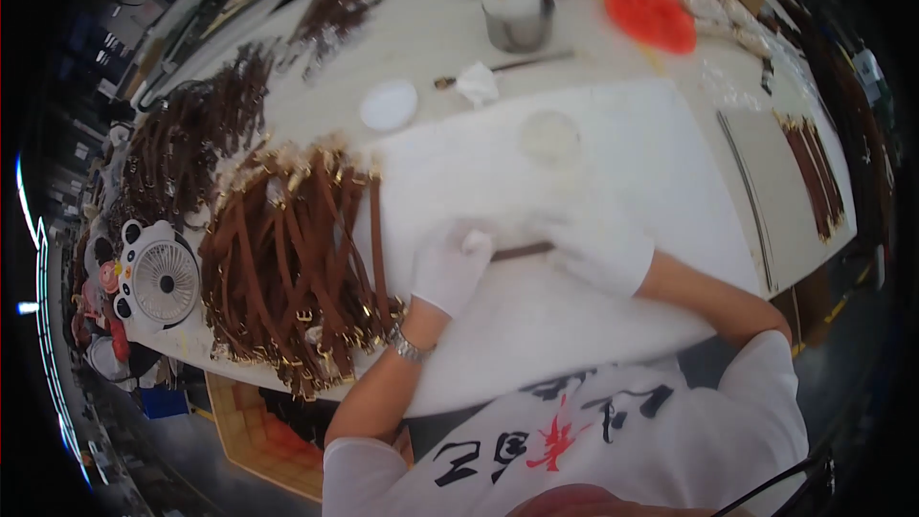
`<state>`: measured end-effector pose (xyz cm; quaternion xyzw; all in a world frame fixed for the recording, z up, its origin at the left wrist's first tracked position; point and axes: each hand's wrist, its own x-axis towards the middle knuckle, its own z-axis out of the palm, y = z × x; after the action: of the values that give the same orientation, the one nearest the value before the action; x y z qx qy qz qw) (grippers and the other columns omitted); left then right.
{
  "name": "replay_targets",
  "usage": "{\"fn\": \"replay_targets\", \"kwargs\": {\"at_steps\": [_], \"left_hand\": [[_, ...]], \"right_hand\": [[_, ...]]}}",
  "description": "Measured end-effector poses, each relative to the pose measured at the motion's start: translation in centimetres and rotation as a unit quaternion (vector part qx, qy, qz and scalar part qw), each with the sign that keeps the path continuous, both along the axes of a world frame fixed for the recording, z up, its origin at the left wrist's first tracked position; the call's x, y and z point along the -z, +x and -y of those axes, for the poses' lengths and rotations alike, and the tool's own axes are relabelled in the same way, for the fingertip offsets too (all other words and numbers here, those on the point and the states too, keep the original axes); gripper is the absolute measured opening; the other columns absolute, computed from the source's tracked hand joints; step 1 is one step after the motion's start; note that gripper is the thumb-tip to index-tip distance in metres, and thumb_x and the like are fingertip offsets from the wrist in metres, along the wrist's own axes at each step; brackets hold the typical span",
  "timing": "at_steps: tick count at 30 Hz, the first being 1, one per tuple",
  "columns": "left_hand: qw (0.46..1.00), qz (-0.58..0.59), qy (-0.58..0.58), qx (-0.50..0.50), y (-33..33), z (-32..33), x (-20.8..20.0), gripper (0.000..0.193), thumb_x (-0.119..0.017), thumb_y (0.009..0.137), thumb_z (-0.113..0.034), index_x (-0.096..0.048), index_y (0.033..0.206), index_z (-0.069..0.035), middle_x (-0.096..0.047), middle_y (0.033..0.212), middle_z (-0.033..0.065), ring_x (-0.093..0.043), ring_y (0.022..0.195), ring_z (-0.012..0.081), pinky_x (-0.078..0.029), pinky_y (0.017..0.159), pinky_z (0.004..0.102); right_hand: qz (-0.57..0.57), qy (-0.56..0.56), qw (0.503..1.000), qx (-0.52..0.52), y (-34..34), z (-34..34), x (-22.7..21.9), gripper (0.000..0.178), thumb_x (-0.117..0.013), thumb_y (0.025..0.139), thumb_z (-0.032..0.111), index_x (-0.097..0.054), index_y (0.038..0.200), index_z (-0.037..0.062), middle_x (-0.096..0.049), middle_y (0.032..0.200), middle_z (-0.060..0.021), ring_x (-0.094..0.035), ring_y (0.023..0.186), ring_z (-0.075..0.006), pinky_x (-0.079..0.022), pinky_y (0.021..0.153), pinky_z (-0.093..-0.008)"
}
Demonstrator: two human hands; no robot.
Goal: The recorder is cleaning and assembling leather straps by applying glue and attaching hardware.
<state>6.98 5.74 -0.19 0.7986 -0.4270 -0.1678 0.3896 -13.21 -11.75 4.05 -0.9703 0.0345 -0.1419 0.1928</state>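
Note:
My left hand (453, 266), in a white glove, is closed at the left end of a short visible piece of brown leather strap (523, 252). A small white wad (477, 241) shows at its fingertips; I cannot make out whether it is cloth or glove. Over the strap's other end is my right hand (605, 254), also white-gloved. Motion smears its fingers, and they blend into the white sheet (459, 172) underneath. Left of my hands lies a large pile of brown leather straps (287, 258) with gold-coloured buckles.
A white fan (165, 278) stands beyond the pile at the left. Farther back are a round white lid (389, 105), crumpled tissue (477, 83), a metal pot (517, 19) and a red bag (649, 10). At the right lie a metal ruler (747, 196) and several straps (812, 172).

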Motion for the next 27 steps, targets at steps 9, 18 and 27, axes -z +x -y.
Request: {"fn": "replay_targets", "kwargs": {"at_steps": [9,18,27], "left_hand": [[0.995,-0.086,-0.053,-0.019,-0.4,1.7,-0.4,0.011,-0.072,0.097,-0.005,-0.075,0.107,-0.003,-0.076,0.094,0.0074,-0.071,0.075,0.0132,-0.06,0.066,0.0288],[0.936,0.276,0.005,0.22,-6.5,4.8,-1.2,0.005,-0.067,0.09,-0.006,-0.067,0.088,-0.001,-0.066,0.085,0.0191,-0.066,0.084,0.0399,-0.054,0.074,0.0473],[0.933,0.269,0.197,0.137,-3.0,2.4,-3.4,0.012,-0.065,0.094,-0.013,-0.072,0.093,-0.003,-0.07,0.09,0.022,-0.068,0.084,0.0421,-0.055,0.081,0.0533]], "right_hand": [[0.002,-0.002,0.991,0.135,-6.6,3.0,2.8,0.023,-0.074,0.09,0.021,-0.076,0.11,0.009,-0.071,0.101,-0.0139,-0.067,0.102,-0.0359,-0.053,0.091,-0.0492],[0.013,0.005,0.998,0.059,-6.1,3.7,4.0,0.012,-0.076,0.088,0.018,-0.075,0.097,0.0105,-0.068,0.091,-0.0124,-0.066,0.093,-0.0355,-0.053,0.086,-0.0492],[0.061,0.016,0.997,0.04,-6.3,3.6,3.7,0.014,-0.076,0.087,0.013,-0.078,0.099,0.0068,-0.068,0.091,-0.0156,-0.065,0.092,-0.037,-0.053,0.083,-0.0486]]}}
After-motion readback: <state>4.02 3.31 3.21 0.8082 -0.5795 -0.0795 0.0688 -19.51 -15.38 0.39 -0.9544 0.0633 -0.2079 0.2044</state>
